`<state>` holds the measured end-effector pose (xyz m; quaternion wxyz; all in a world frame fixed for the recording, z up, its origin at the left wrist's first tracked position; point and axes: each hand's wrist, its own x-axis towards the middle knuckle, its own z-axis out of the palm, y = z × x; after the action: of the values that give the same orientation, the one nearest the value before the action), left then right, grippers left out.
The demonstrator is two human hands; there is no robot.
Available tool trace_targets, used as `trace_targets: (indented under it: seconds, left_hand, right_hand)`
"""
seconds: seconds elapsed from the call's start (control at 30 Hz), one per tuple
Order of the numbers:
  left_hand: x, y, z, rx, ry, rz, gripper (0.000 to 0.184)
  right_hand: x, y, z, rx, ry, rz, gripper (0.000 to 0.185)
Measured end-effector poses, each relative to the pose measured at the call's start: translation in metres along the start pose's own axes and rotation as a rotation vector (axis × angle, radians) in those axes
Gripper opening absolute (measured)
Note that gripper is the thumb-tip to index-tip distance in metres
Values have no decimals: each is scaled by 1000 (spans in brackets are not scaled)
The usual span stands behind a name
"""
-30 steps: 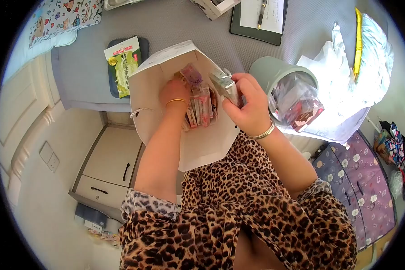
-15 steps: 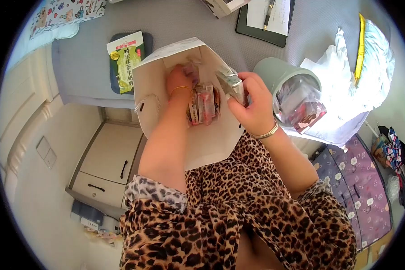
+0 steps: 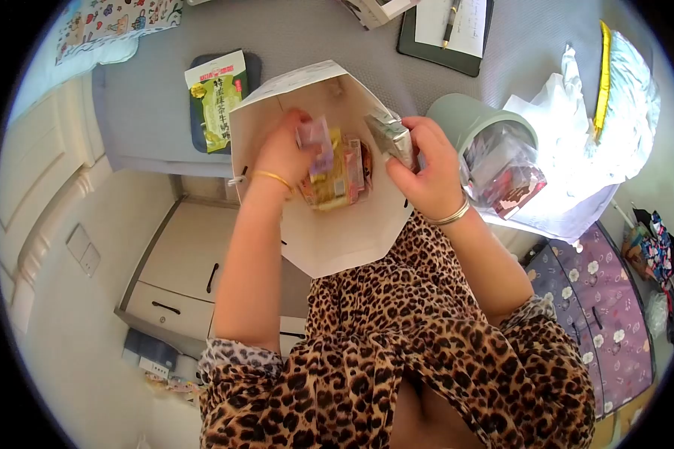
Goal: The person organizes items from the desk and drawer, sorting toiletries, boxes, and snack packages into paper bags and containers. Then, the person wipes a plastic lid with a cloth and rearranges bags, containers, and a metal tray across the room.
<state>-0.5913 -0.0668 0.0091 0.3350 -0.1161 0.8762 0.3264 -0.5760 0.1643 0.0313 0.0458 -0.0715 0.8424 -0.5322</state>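
Two grips pinching: left hand (image 3: 283,152), purple packet (image 3: 318,142); right hand (image 3: 430,170), silver packet (image 3: 390,138); yellow pack (image 3: 338,183) blurred, partly hidden.

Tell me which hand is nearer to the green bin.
Right. The right hand is close beside the green bin, with a silver packet in its fingers; the left hand is farther off, inside the white bag.

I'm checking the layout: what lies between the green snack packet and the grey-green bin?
The open white bag, with the left hand inside it and the right hand holding a silver packet near its rim; the head view shows this.
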Motion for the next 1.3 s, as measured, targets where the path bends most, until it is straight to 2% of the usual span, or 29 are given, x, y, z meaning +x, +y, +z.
trace_targets:
  seconds: [0.07, 0.17, 0.27, 0.33, 0.4, 0.47, 0.57, 0.6, 0.7, 0.77, 0.8, 0.83, 0.9, 1.0, 1.03, 1.1, 1.2, 1.3]
  left_hand:
    - [-13, -11, 30, 189, -180, -191, 62]
    - [-47, -30, 93, 796, -68, -97, 62]
    - [-49, -10, 86, 589, 27, 31, 61]
    - [-6, 9, 77, 293, 49, -138, 62]
    - [35, 9, 79, -46, 405, -73, 60]
    - [82, 8, 81, -80, 491, -76, 54]
    - [118, -14, 94, 126, 404, 32, 47]
    - [107, -13, 91, 76, 448, -24, 43]
    - [66, 9, 78, -160, 236, -48, 45]
    - [30, 11, 94, -120, -8, -127, 49]
    - [12, 14, 108, 119, 66, -77, 48]
    - [0, 13, 121, 358, 141, -26, 48]
    - [-2, -7, 137, 401, 69, 26, 52]
    - [-14, -2, 118, 483, -71, 6, 57]
    - [-21, 6, 107, 510, -121, -19, 59]
    - [-31, 13, 94, 460, -48, 9, 56]
    - [-38, -13, 73, 247, 61, 133, 46]
    - [-72, -12, 32, 100, -45, 75, 40]
  right_hand:
    - [-1, -2, -2, 23, -22, 42, 23]
    - [-3, 0, -1, 4, -39, 3, 24]
    - [-4, -3, 1, -18, -24, -28, 24]
    - [-3, -7, 1, -9, -19, -6, 23]
    - [-2, -9, 1, 13, -26, 38, 23]
    - [0, -6, 4, -21, -11, -18, 23]
    - [-4, -11, 3, -13, -16, -33, 24]
    - [-5, -13, 3, 0, -23, -27, 24]
    - [2, -7, 1, -46, -32, -11, 25]
    - [-4, -9, 0, -38, -28, 25, 25]
    - [-6, -10, -1, -36, -20, 41, 25]
    - [-5, -11, -3, -127, -6, -43, 24]
    - [-3, -13, -8, -312, 21, -211, 24]
    - [-19, -51, -21, -545, 9, -199, 25]
    - [-28, -60, -22, -514, -74, -105, 26]
    - [-47, -75, -22, -446, -237, 84, 28]
    - [-70, -73, -1, -538, -440, 168, 29]
    - [-61, -91, -6, -518, -588, 166, 40]
